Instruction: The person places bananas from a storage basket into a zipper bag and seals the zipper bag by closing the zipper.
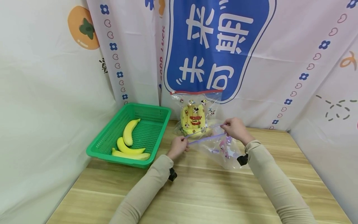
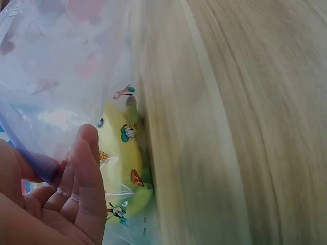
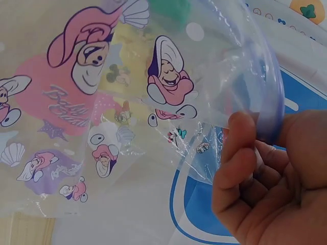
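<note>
Both hands hold a clear zip bag (image 1: pixel 223 151) with a purple closure strip and pink and purple cartoon prints, its mouth spread a little apart. My left hand (image 1: pixel 179 147) pinches one end of the purple strip; in the left wrist view the strip (image 2: pixel 36 163) runs between thumb and fingers. My right hand (image 1: pixel 236 129) pinches the other end, and the right wrist view shows thumb and fingertips on the purple edge (image 3: pixel 273 102). Just behind stands another clear zip bag (image 1: pixel 215 102) with a red closure, with yellow bananas (image 1: pixel 193 116) inside it.
At the left of the wooden table (image 1: pixel 190 193) sits a green plastic basket (image 1: pixel 159 130) with bananas (image 1: pixel 131 132) in it. Printed white cloth (image 1: pixel 268 81) hangs behind the table, and white cloth walls flank both sides.
</note>
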Available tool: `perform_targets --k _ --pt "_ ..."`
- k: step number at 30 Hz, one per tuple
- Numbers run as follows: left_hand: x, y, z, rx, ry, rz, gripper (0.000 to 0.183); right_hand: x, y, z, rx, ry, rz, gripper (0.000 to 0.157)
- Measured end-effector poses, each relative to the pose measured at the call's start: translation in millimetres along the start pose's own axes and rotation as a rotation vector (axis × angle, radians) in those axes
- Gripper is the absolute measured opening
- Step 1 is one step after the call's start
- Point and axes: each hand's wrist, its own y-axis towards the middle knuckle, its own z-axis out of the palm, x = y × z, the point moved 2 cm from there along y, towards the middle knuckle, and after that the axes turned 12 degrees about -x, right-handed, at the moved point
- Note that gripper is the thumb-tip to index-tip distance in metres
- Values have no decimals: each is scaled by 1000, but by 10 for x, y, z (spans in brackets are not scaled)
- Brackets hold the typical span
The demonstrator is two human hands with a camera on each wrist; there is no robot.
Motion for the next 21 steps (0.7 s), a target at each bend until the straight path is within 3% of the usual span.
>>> perform_targets --k 7,11,21 --pt "14 26 -52 -2 34 -16 25 -14 -3 -52 9 -43 44 19" --pt "-42 31 -79 15 77 13 24 12 -9 -45 11 -43 60 22" --pt "-525 -68 -185 229 225 150 23 106 -32 91 -8 -9 48 25"
